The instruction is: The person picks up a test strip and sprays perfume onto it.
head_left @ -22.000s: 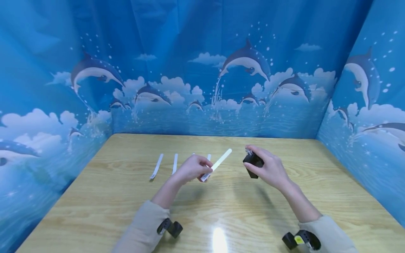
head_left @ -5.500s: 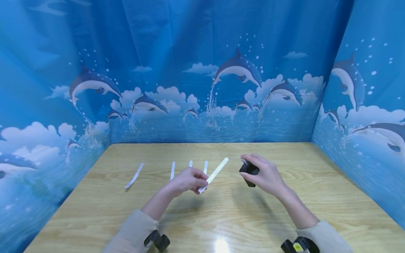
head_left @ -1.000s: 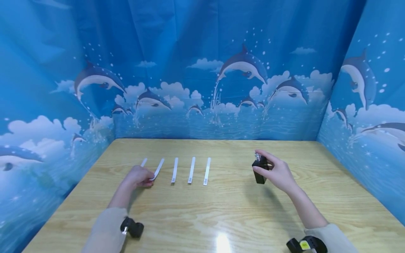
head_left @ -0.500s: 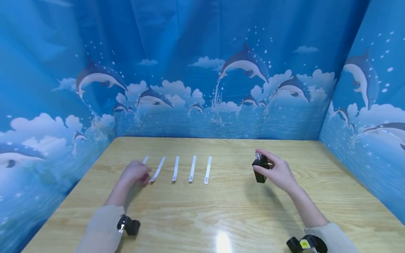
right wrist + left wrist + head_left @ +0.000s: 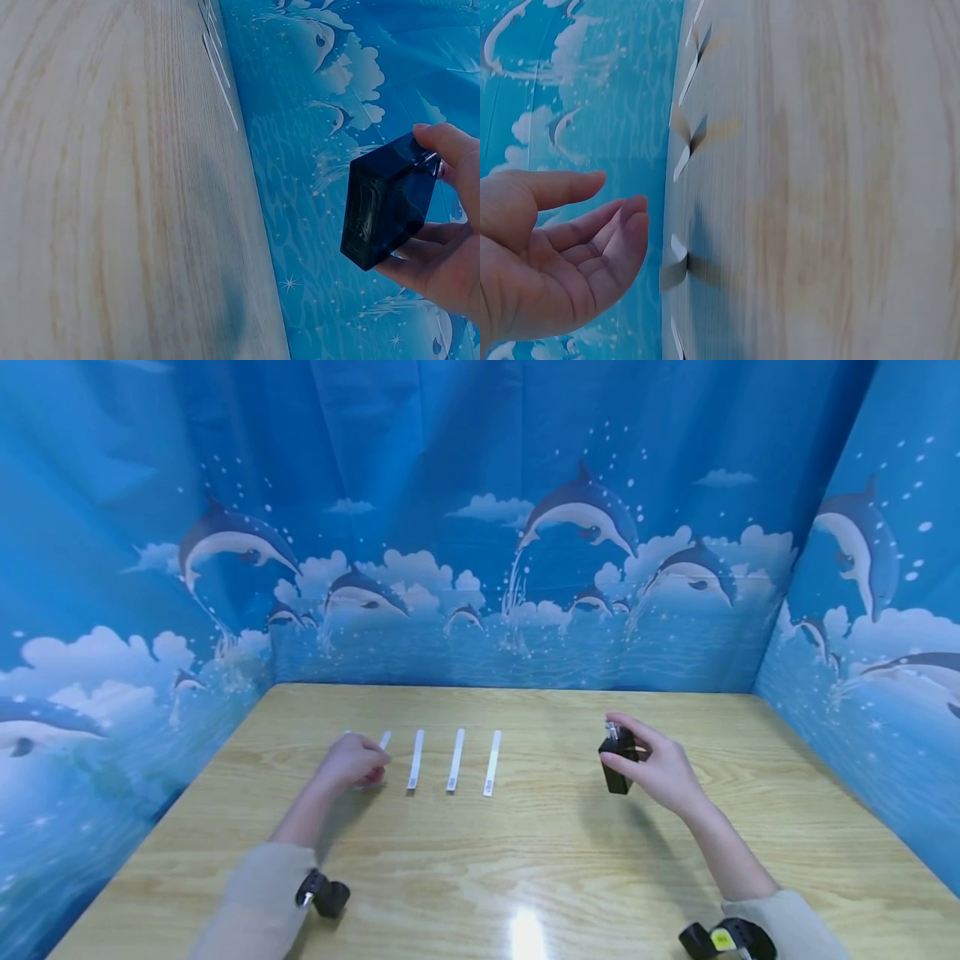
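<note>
In the head view my left hand (image 5: 351, 762) hovers over the left end of a row of white paper test strips. It covers most of the two leftmost, and one strip's tip (image 5: 386, 740) shows beyond the fingers. Loosely bent fingers with nothing between them appear in the left wrist view, thumb apart. Three more strips lie uncovered: one (image 5: 416, 762) nearest the hand, a middle one (image 5: 456, 762) and the rightmost (image 5: 492, 765). On the right, my right hand (image 5: 662, 774) grips a black perfume bottle (image 5: 618, 768) above the table, thumb below and index finger on the sprayer top.
The wooden table (image 5: 525, 852) ends at a blue dolphin-print curtain (image 5: 480, 527) behind and at both sides. Black wrist cameras sit on the left sleeve (image 5: 258, 893) and right sleeve (image 5: 783, 922). Some strips have lower ends curling up.
Several seconds ago the left hand held a strip out near the bottle; it now holds none. In the last half second that hand moved right over the second strip. The right hand stayed still.
</note>
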`<state>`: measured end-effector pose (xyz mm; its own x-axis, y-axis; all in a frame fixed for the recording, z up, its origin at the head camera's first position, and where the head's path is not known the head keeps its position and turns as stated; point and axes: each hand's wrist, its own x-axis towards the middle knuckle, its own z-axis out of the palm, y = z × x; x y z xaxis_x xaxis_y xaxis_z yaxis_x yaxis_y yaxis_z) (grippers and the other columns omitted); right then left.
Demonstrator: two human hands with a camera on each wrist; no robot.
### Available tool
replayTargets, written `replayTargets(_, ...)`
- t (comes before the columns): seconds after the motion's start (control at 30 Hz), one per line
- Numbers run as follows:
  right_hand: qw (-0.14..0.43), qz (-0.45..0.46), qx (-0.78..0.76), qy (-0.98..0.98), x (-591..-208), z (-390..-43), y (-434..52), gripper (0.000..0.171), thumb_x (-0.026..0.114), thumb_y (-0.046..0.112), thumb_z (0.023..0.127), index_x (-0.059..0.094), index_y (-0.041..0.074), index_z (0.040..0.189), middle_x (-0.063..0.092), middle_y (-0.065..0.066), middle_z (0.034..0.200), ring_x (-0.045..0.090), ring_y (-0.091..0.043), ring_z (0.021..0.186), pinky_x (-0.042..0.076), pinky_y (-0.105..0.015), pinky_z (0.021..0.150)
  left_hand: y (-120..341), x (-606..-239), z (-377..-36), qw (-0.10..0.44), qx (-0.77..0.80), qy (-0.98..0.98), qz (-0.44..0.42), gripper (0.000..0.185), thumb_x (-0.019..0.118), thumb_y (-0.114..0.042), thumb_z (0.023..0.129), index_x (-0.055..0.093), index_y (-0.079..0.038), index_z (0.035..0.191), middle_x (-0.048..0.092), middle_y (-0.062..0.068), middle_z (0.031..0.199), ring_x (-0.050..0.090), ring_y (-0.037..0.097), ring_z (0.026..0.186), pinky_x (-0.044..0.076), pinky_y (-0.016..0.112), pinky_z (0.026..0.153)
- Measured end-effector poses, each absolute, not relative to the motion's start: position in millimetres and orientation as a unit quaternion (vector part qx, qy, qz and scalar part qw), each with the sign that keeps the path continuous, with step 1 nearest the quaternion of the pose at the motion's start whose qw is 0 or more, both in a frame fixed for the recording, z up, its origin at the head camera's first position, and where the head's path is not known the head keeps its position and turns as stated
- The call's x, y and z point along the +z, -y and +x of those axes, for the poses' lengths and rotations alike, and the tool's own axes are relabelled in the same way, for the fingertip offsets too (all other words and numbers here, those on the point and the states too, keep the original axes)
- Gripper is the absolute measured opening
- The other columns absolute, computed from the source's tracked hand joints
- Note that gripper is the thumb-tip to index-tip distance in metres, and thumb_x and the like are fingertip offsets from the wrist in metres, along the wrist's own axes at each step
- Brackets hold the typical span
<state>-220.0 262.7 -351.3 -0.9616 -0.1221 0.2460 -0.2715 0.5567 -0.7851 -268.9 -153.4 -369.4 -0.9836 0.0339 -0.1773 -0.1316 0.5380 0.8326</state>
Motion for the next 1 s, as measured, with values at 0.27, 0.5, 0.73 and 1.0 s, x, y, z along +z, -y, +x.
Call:
replayTargets(0.27, 0.084, 0.115, 0.455, 0.879, -353, -219, -263, 0.061, 0.069, 0.030, 0.084, 0.044, 0.017, 0.138, 0.043, -0.024, 0.134, 0.052, -0.044, 0.110, 0.053, -0.046, 0.075, 139, -374, -269, 0.114, 0.473, -0.874, -0.003, 0.023, 0.058, -0.003, 0.084, 0.059, 0.014, 0.099, 0.064, 0.017, 0.074, 0.061, 0.014, 0.061, 0.055, 0.030, 0.060)
replayTargets(0.5, 0.089, 0.118, 0.455, 0.878, -356, -220, -264, 0.060, 0.069, 0.029, 0.084, 0.046, 0.015, 0.137, 0.044, -0.024, 0.134, 0.052, -0.045, 0.110, 0.053, -0.046, 0.075, 129, -378, -265, 0.147, 0.478, -0.866, 0.005, 0.023, 0.061, -0.001, 0.083, 0.057, 0.016, 0.099, 0.063, 0.018, 0.077, 0.062, 0.018, 0.060, 0.056, 0.032, 0.060)
replayTargets(0.73, 0.083, 0.117, 0.459, 0.877, -355, -219, -264, 0.060, 0.069, 0.029, 0.084, 0.045, 0.015, 0.137, 0.042, -0.024, 0.135, 0.051, -0.046, 0.110, 0.053, -0.047, 0.075, 123, -381, -264, 0.151, 0.488, -0.860, -0.008, 0.022, 0.061, 0.003, 0.082, 0.054, 0.016, 0.098, 0.061, 0.019, 0.078, 0.062, 0.019, 0.061, 0.056, 0.032, 0.061)
replayTargets(1.0, 0.081, 0.115, 0.460, 0.877, -354, -219, -264, 0.061, 0.069, 0.031, 0.084, 0.045, 0.016, 0.138, 0.041, -0.023, 0.137, 0.050, -0.045, 0.112, 0.053, -0.046, 0.075, 121, -388, -274, 0.152, 0.499, -0.853, -0.020, 0.021, 0.062, 0.008, 0.079, 0.053, 0.015, 0.097, 0.060, 0.020, 0.080, 0.064, 0.024, 0.066, 0.056, 0.031, 0.060)
